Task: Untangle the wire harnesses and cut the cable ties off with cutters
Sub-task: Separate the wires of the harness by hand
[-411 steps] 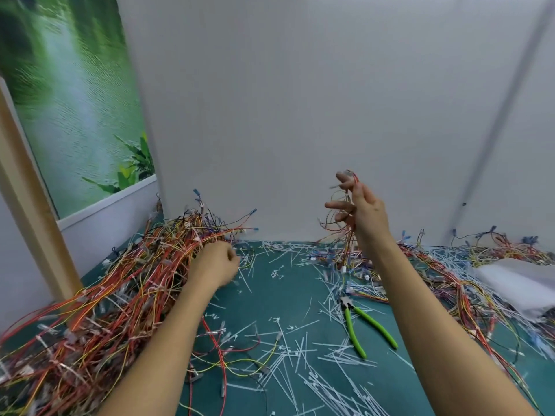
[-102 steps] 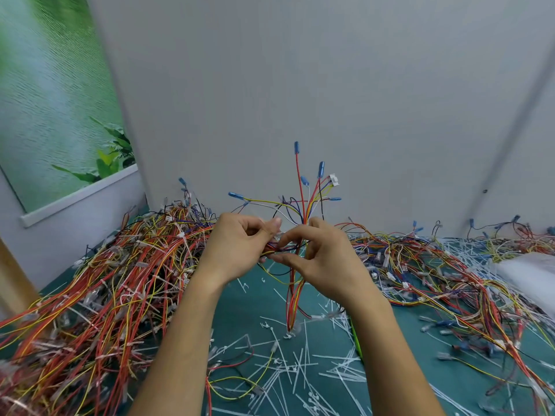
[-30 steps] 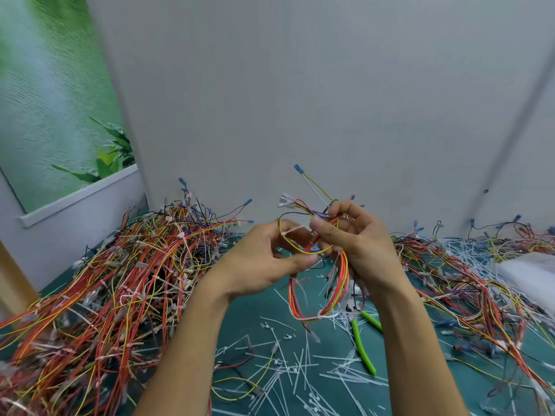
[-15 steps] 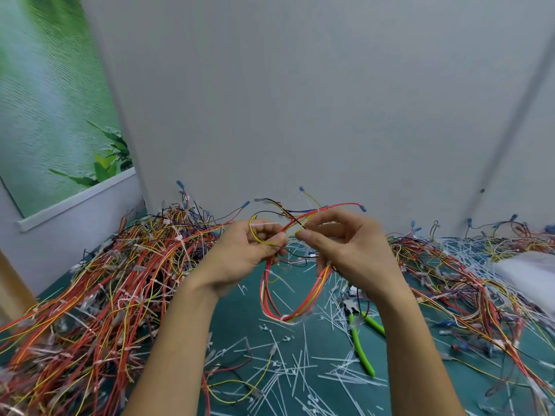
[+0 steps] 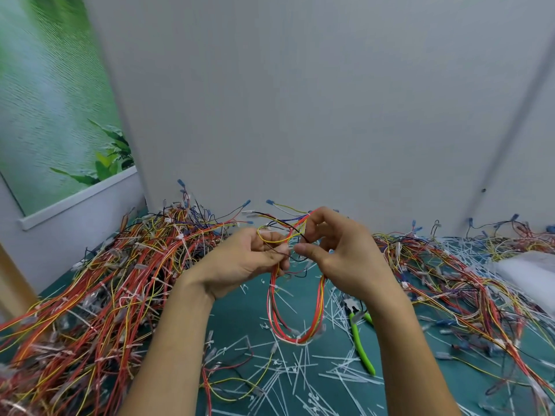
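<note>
Red harness point(image 5: 300, 340), pinched — left hand point(image 5: 240, 262), right hand point(image 5: 345, 259)

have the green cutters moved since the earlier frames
No. The green cutters lie in the same spot on the teal mat, among the same cut ties.

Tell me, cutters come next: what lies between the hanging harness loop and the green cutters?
Loose cut cable ties scattered on the mat, seen in head view.
</note>
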{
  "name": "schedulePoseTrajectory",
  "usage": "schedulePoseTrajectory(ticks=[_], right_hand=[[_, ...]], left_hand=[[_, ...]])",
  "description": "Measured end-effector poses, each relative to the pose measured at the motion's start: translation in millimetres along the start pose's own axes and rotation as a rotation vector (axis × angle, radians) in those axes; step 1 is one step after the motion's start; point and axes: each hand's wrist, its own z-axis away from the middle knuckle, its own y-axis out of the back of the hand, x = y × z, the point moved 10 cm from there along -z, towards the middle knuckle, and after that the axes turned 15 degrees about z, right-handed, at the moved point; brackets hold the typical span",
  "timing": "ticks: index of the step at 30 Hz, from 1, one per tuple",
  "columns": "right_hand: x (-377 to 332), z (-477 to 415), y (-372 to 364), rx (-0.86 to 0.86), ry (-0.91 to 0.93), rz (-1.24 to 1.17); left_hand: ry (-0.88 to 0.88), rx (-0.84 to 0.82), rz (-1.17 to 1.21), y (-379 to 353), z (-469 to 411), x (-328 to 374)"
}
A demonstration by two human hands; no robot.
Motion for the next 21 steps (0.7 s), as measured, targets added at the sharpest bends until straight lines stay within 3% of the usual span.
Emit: schedulePoseTrajectory(ticks=[8, 15, 21], right_hand=[[-0.1, -2.0, 1.6, 0.103, 0.017, -0.018], [-15.0, 2.6, 16.3, 0.084, 0.113, -0.059], [-29.6, 6.5, 2.5, 0.003, 0.171, 0.127]], left_hand=[[0.027, -0.049, 0.033, -5.2, 2.7, 0.9], [-0.231, 0.134, 0.174, 15.1, 0.8, 32.3], [-0.371, 0.144, 0.35, 8.1, -4.5, 39.6]])
